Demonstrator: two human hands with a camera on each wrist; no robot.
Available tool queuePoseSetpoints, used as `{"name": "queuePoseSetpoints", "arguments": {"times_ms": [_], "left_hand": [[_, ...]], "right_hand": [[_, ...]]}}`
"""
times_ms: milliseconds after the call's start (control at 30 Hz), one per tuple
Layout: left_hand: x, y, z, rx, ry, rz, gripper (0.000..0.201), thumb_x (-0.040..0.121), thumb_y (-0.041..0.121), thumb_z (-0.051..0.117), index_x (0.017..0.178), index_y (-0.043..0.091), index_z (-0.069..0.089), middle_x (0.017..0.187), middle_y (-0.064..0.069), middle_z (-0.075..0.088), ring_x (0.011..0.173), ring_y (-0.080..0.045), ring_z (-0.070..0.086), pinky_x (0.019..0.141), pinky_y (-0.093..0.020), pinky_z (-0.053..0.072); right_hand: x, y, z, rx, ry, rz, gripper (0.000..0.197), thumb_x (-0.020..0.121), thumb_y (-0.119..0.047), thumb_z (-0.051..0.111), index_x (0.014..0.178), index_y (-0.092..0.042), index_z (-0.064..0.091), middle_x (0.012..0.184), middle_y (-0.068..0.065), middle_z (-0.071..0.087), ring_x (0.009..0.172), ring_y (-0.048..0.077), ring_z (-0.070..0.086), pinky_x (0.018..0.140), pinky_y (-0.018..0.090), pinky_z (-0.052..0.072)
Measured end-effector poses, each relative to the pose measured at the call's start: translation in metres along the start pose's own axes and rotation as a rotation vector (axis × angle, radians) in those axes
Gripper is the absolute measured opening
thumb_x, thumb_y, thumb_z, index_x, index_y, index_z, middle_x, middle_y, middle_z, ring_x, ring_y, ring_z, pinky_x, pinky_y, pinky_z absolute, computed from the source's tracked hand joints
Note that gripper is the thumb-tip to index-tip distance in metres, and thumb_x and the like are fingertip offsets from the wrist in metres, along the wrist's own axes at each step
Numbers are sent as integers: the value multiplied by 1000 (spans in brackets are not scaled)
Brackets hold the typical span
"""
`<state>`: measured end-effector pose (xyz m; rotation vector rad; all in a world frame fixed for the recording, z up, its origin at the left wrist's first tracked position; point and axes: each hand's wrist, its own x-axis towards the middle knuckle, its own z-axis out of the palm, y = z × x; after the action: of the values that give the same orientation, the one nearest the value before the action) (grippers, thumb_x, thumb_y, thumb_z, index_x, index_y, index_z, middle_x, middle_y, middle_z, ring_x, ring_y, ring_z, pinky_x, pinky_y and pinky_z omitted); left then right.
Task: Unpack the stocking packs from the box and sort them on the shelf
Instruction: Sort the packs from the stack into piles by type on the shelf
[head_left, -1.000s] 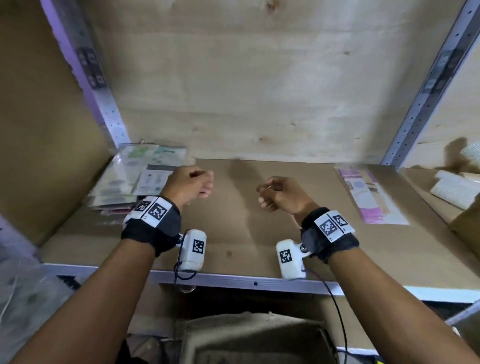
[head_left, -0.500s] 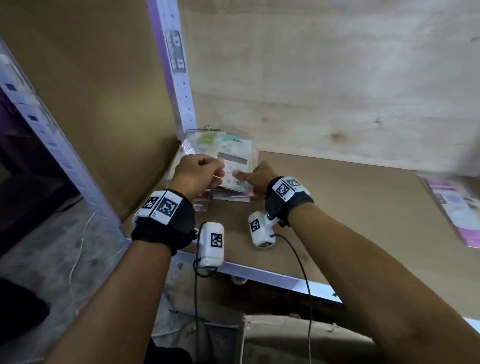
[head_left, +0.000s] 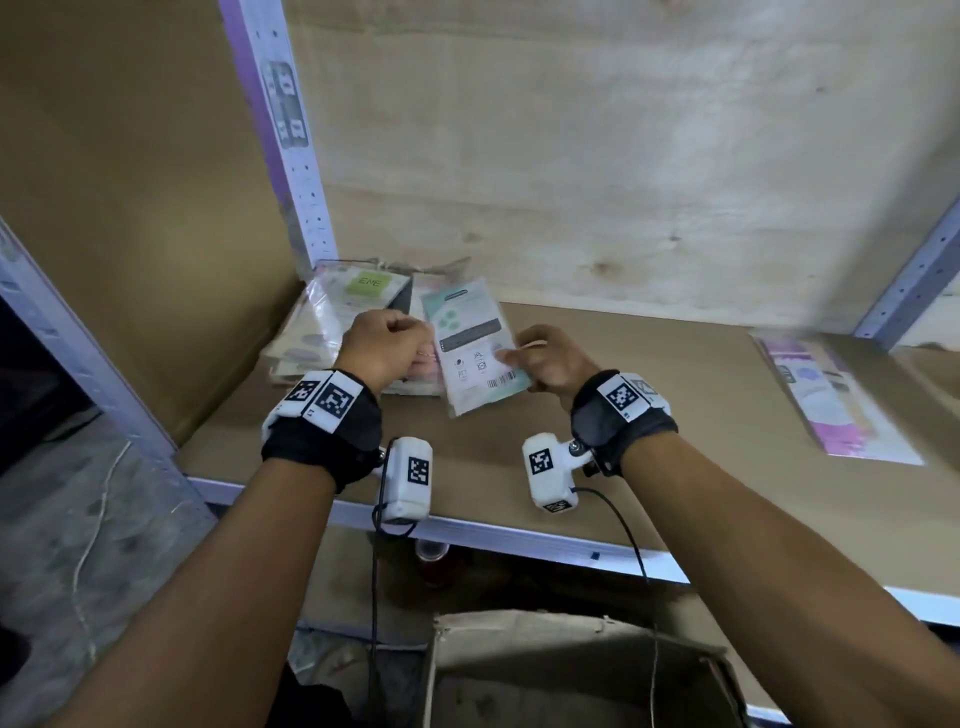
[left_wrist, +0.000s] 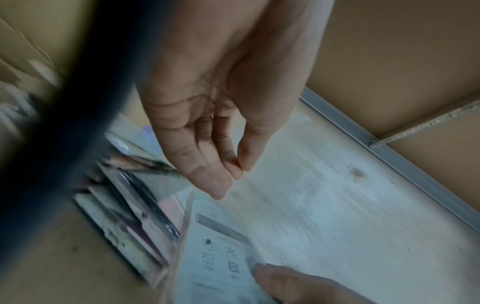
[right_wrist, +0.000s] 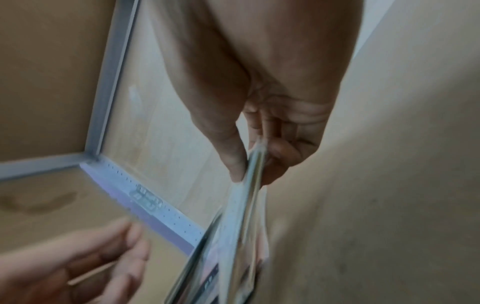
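Observation:
A pale green stocking pack (head_left: 470, 345) is tilted up off the shelf board (head_left: 649, 426), and my right hand (head_left: 524, 358) pinches its right edge. In the right wrist view the thumb and fingers of my right hand (right_wrist: 249, 166) clamp the pack's (right_wrist: 233, 236) thin edge. My left hand (head_left: 395, 340) hovers just left of it, over a stack of packs (head_left: 332, 322) in the back left corner. The left wrist view has my left hand (left_wrist: 233, 172) loosely curled, thumb at the fingertips, holding nothing. The cardboard box (head_left: 571, 654) stands below the shelf.
A pink and white pack (head_left: 831, 410) lies alone at the right of the shelf. A perforated metal upright (head_left: 291, 156) rises behind the stack and another upright (head_left: 914, 280) at the far right. A plywood wall closes the back.
My view has swung left. Both hands went to the corner stack; my right hand took hold of the pale green pack and lifted it off to the right.

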<state>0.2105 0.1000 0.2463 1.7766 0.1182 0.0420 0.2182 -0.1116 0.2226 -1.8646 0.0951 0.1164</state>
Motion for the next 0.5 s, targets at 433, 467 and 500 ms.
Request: {"name": "queuePoseSetpoints", "arguments": {"times_ms": [433,467,500], "left_hand": [[-30,35,111,-476,-489,-254,76,71,47,79,127,4,52,124,-28,60,107,-38,69,87,-45,60],[-30,36,116,-510,-489,-280,80,70,47,79,129,3,49,125,-29,58,109,-39,68,86,-46,60],[-30,37,123,-536,-484,-299,80,71,47,80,130,2,48,125,-29,57,111,-39,67,85,-47,60]], "right_hand": [[-92,16,-112,-71,120,-359,21,79,3,75,97,-4,66,90,6,66,76,12,60,71,21,50],[-94,16,-117,-141,99,-383,21,78,3,75,96,-3,67,93,9,67,80,17,62,77,26,51],[-97,17,-122,-193,86,-397,22,77,2,76,97,-3,68,97,10,69,85,23,63,82,31,51]]}}
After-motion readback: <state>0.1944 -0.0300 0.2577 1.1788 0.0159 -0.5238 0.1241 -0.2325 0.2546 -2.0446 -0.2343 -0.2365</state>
